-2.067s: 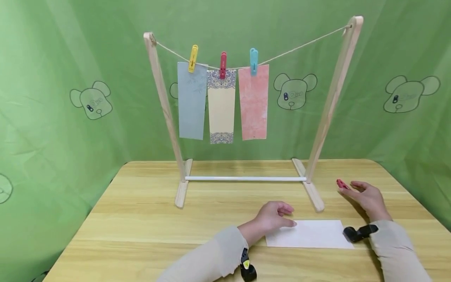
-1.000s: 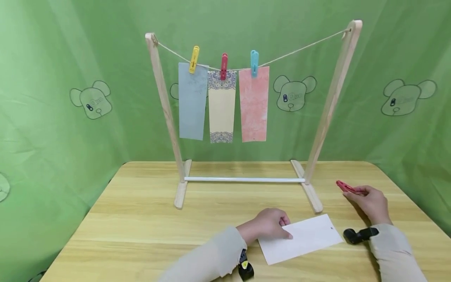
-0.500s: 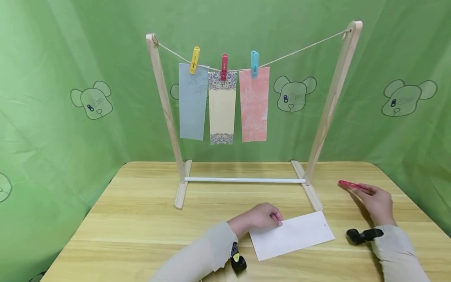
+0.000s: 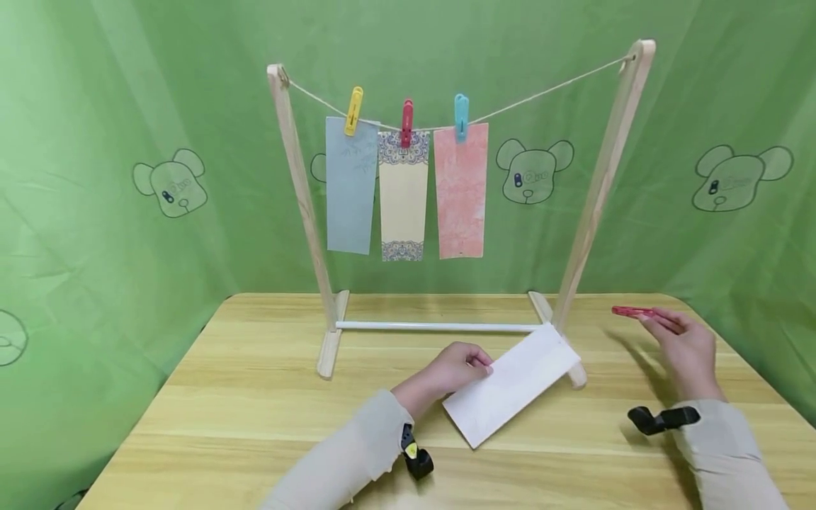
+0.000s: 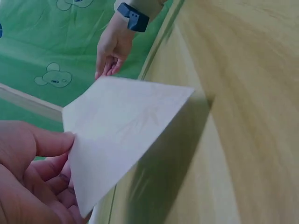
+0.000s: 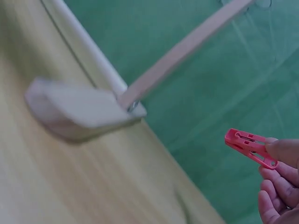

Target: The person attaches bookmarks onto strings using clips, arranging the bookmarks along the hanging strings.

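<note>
My left hand (image 4: 455, 367) pinches a white paper card (image 4: 513, 386) by its left long edge, thumb on top. The left wrist view shows the card (image 5: 124, 121) raised off the table with its shadow below. In the head view its far end overlaps the right foot of the wooden stand. My right hand (image 4: 690, 350) holds a red clothespin (image 4: 632, 311) between thumb and fingers, out to the right of the stand. Close up in the right wrist view, the clothespin (image 6: 250, 148) points away from the fingertips.
A wooden stand (image 4: 602, 191) carries a sagging string (image 4: 548, 92). From it hang a blue card (image 4: 349, 188), a patterned cream card (image 4: 403, 202) and a pink card (image 4: 462, 195), held by yellow (image 4: 353, 112), red (image 4: 407, 122) and light blue clothespins (image 4: 462, 117). A white bar (image 4: 440, 326) joins the feet.
The left hand takes hold of the white card, lifts it off the table and turns its far end up toward the stand. The right hand rises slightly, its clothespin now pointing left.
</note>
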Demonstrator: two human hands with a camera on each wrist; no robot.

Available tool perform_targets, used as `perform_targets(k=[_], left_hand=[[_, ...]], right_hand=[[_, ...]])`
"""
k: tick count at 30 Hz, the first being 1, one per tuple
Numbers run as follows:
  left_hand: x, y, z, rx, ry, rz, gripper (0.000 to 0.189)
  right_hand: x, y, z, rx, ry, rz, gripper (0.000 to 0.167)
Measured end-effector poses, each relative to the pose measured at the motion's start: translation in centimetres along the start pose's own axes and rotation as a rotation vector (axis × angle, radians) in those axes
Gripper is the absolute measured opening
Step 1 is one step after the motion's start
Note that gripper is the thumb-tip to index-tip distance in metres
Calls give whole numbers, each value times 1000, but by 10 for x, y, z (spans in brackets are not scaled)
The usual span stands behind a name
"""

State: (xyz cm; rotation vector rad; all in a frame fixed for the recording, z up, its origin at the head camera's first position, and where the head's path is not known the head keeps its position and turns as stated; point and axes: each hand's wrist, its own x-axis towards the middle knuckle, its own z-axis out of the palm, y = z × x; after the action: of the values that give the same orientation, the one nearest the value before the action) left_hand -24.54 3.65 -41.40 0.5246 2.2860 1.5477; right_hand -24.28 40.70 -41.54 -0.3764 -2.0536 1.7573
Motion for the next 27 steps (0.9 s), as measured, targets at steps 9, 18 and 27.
perform_targets(k=[9,18,27], left_hand=[[4,3,-16,-49,90,9,6],[10,16,-27,-138,101,8,8],[13,35,-38,-153,170,75,9]], right_hand=[[-7,-35,9,138,-33,34,24],[-10,-88,30,180,21,-92,37],[-14,-139,55,421,-22,-212,35]])
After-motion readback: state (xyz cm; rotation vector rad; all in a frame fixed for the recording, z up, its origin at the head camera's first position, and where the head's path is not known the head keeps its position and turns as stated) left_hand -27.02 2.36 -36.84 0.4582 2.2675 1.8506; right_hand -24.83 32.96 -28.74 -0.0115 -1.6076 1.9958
